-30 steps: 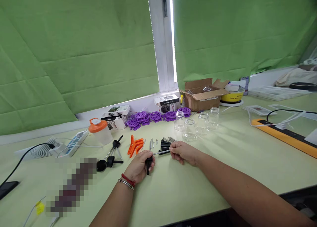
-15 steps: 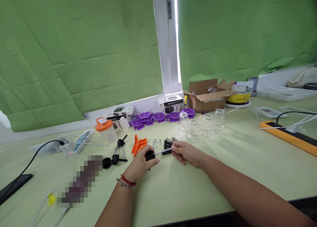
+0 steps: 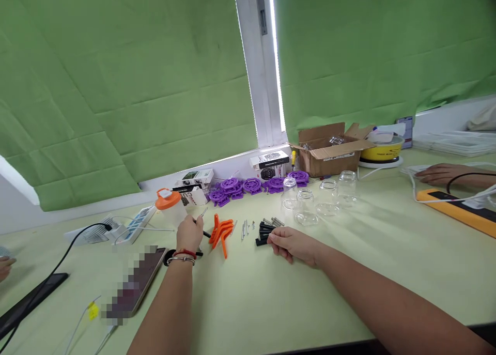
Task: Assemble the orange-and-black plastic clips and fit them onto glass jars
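My left hand (image 3: 189, 234) is closed at the left, over black parts with metal rods lying in front of the orange-lidded cup (image 3: 170, 206). From its fingers a thin metal rod (image 3: 204, 212) sticks up, and a black stem (image 3: 207, 234) shows at their right; the palm side is hidden. My right hand (image 3: 289, 244) has curled fingers, its thumb and fingertips at the near end of a small pile of black plastic pieces (image 3: 265, 230). Whether it grips one is hidden. Orange plastic pieces (image 3: 220, 230) and metal pins (image 3: 245, 228) lie between the hands, with springs (image 3: 277, 221) behind the pile.
Purple round frames (image 3: 252, 185) and printed boxes (image 3: 270, 165) line the back. Several clear glass jars (image 3: 307, 210) stand right of centre before an open carton (image 3: 329, 153). At left lie a phone (image 3: 145, 288) and power strip (image 3: 140, 223). Another person's hand (image 3: 437, 174) rests by the orange strip (image 3: 465, 213).
My left hand has moved left, carrying the black part with the metal rod away from my right hand. My right hand no longer holds the rod's tip. Another person's hand has appeared at right.
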### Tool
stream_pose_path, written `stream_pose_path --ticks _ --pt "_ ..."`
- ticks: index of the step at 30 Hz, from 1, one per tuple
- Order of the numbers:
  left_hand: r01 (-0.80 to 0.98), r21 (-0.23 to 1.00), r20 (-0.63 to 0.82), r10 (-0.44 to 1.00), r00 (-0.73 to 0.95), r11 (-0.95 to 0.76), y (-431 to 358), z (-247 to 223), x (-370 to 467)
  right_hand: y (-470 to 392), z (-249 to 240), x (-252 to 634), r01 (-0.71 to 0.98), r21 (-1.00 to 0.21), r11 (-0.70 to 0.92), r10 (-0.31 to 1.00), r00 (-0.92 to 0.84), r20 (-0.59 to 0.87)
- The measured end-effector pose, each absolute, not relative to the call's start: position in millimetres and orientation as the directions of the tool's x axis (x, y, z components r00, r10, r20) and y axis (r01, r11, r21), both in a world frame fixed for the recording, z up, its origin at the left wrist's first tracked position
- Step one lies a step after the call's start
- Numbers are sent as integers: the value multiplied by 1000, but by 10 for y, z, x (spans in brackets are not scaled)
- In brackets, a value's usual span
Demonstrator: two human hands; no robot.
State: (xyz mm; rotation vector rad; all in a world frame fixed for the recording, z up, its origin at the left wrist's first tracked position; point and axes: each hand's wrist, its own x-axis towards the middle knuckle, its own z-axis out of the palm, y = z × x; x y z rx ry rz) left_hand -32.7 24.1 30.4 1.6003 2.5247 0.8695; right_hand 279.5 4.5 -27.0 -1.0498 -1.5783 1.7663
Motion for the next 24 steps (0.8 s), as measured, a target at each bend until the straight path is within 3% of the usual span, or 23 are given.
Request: stream_pose_path --ticks 8,13,24 --pt "888 173 126 885 -449 426 371 162 -281 54 -264 2799 131 -978 -163 807 -553 -208" --pt "898 104 80 896 -436 428 398 109 -303 56 -268 2807 140 -979 -148 805 -558 -201" --pt "933 14 128 925 -359 360 679 306 -757 45 -207 2807 150 -975 -163 795 -565 -220"
